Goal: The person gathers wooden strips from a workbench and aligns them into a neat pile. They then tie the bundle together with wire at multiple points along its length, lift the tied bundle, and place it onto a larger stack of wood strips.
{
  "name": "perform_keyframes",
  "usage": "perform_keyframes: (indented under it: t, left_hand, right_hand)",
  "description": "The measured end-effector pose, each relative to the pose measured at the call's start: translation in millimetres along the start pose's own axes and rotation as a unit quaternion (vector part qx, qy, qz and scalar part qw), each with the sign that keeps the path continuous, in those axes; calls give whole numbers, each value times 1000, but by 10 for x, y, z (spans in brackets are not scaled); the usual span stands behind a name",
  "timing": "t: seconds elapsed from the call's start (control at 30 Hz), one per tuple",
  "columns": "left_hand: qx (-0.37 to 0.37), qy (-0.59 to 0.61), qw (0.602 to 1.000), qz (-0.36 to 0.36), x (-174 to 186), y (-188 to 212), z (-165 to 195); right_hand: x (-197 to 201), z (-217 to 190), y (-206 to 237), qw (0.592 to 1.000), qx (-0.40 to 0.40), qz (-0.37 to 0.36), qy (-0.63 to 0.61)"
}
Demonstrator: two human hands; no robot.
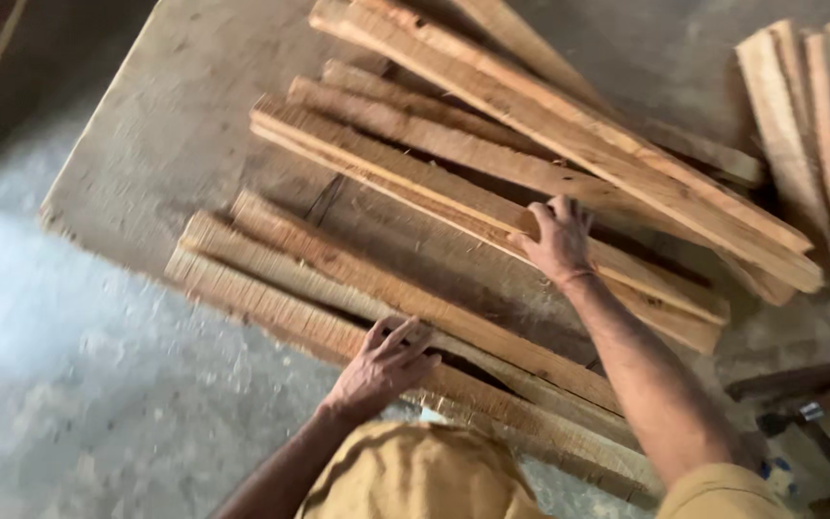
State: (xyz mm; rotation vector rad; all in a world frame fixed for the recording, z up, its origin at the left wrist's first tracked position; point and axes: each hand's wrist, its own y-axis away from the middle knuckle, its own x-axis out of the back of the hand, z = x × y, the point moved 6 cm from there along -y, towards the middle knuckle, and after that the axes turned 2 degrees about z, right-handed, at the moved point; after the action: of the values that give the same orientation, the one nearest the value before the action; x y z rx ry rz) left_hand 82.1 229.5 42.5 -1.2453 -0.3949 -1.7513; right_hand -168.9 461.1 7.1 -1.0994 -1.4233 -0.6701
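Note:
Several long rough-sawn wooden slats (pixel 405 144) lie side by side and crossed on a large flat board (pixel 175 125). My right hand (pixel 557 238) rests fingers-down on one slat (pixel 453 197) in the middle of the pile, curled over its edge. My left hand (pixel 386 363) lies with spread fingers on the near slats (pixel 290 288) at the board's front edge. A mustard-yellow sleeve and shirt (pixel 415 476) fill the bottom of the view.
More slats (pixel 799 106) are stacked at the far right. A dusty concrete floor (pixel 69 384) lies left of the board. A dark tool (pixel 809 423) with a metal part sits at the lower right.

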Motion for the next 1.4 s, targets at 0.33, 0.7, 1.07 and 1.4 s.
perform_keyframes:
  t: [0.33, 0.7, 1.07, 1.4]
  left_hand:
    - [10, -33, 995, -89, 69, 339, -33]
    - [-1, -219, 967, -130, 387, 416, -586]
    - [-51, 2, 996, -66, 352, 149, -414]
    - [-58, 7, 996, -72, 337, -13, -435]
  right_hand:
    - [466, -789, 921, 985, -7, -3, -170]
    - [269, -1576, 1917, 986, 29, -2, -167]
    - [370, -1318, 2493, 985, -4, -46, -166]
    - [519, -1156, 2304, 974, -8, -112, -195]
